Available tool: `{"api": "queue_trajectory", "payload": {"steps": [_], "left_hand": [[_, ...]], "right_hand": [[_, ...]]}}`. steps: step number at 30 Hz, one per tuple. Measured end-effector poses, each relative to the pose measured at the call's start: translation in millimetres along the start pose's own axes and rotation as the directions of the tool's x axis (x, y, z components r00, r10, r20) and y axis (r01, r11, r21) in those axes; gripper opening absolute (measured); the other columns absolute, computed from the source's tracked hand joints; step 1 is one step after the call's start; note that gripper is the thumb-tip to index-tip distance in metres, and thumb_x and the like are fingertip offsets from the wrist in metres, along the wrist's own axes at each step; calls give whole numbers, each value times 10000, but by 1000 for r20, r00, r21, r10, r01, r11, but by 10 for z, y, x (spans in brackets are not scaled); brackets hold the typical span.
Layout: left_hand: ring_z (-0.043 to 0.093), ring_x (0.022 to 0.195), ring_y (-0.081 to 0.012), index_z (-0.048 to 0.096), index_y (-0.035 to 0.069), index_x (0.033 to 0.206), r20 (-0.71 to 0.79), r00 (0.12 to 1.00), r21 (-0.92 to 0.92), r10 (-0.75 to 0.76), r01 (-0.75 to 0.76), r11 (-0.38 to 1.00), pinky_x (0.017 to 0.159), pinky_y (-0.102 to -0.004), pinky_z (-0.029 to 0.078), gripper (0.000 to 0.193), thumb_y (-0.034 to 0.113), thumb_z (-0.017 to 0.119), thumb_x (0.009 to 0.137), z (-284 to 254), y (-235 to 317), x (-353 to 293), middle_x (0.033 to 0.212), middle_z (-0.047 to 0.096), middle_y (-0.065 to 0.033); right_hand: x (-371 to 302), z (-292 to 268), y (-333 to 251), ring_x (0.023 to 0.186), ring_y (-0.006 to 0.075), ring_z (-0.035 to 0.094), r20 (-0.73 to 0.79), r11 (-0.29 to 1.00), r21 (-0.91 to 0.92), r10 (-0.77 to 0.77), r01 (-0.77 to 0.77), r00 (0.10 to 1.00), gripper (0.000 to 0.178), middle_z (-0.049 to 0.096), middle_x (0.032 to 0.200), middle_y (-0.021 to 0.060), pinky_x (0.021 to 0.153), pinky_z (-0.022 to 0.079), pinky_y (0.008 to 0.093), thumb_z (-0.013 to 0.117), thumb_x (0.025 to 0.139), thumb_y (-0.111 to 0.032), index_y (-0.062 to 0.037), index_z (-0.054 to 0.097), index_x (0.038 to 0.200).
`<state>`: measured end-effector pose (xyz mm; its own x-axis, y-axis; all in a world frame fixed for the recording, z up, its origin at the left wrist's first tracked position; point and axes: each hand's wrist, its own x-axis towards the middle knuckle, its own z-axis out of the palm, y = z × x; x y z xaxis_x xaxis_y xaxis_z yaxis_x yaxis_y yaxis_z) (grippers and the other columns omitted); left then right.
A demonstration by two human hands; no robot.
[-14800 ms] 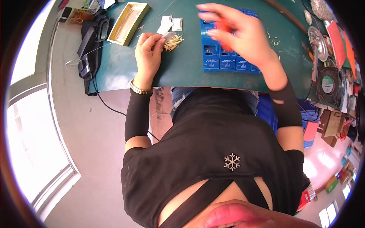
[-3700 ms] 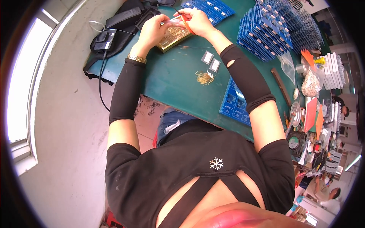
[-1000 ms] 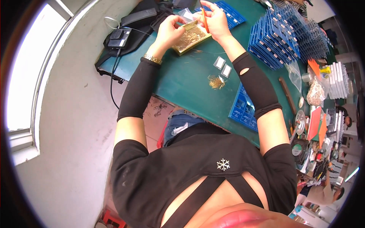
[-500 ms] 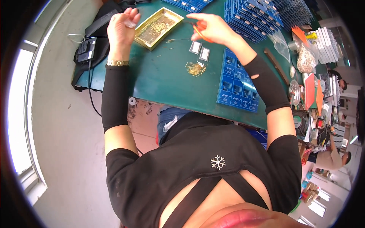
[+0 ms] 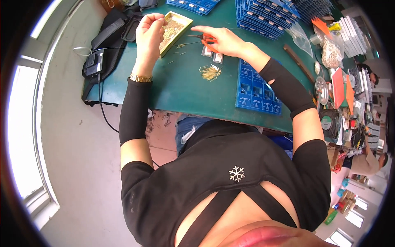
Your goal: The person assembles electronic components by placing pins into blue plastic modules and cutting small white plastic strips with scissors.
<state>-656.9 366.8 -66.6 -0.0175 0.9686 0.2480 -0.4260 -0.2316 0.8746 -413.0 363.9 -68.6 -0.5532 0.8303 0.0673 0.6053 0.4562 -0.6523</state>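
My left hand (image 5: 149,36) is closed, fingertips pressed together, beside a yellow-rimmed tray (image 5: 188,21) of thin brass-coloured pins. Whatever it pinches is too small to make out. To its right, my right hand (image 5: 225,41) grips small nippers with orange handles (image 5: 209,41); their dark jaws point left toward the tray and the index finger is stretched out. Under this hand lie two small white-faced modules (image 5: 218,58), partly covered. Nearer me is a loose heap of pins (image 5: 210,73), and a blue circuit board panel (image 5: 258,94) lies below my right forearm.
Tall stacks of blue panels (image 5: 263,18) stand at the back right. A brown bar (image 5: 299,63) and a clear bag (image 5: 302,39) lie nearby. Dark bags and a small black device (image 5: 94,62) with a cable occupy the left table edge. Another person (image 5: 366,162) is far right.
My left hand has moved right, now overlapping the tray's left side, and its fingers have turned. My right hand has shifted slightly nearer, bringing the nippers over the modules.
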Motion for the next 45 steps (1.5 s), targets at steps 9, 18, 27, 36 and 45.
{"api": "queue_trajectory", "payload": {"steps": [9,18,27,36,45], "left_hand": [[396,554,-23,578,32,957,-48,996,-194,-73,62,979,463,-173,303,68,59,558,898,2,19,65,790,580,-19],[486,615,-20,550,52,1077,192,977,232,96,-140,963,510,-162,387,299,173,710,856,259,-66,-139,856,599,9],[480,600,-30,636,12,975,114,993,15,37,-39,999,527,-171,373,142,144,637,924,211,-146,-67,770,606,17],[550,686,-87,487,-16,1219,175,979,23,104,-109,994,617,-205,441,411,48,683,864,162,-20,-34,889,622,-51],[487,611,-44,562,83,1043,161,941,-215,-297,327,920,502,-185,363,197,251,605,948,198,-96,-76,877,605,-1]], "right_hand": [[201,-151,174,933,249,624,247,994,-51,-85,101,965,793,632,983,104,880,509,354,693,787,-18,-169,294,1455],[317,-170,-353,833,60,559,-140,740,662,-36,121,989,578,567,872,-2,799,483,216,757,780,-41,4,502,1297],[395,-112,-508,883,100,632,-272,701,685,-7,199,962,511,663,968,57,765,505,215,755,809,-99,1,528,1256],[510,-83,-482,804,75,629,-235,758,620,-65,202,970,394,682,939,43,702,513,214,734,830,-93,-11,596,1190],[599,71,-548,793,68,603,-390,685,655,-56,319,919,372,651,915,35,703,520,208,605,903,-14,-1,555,1271]]}}
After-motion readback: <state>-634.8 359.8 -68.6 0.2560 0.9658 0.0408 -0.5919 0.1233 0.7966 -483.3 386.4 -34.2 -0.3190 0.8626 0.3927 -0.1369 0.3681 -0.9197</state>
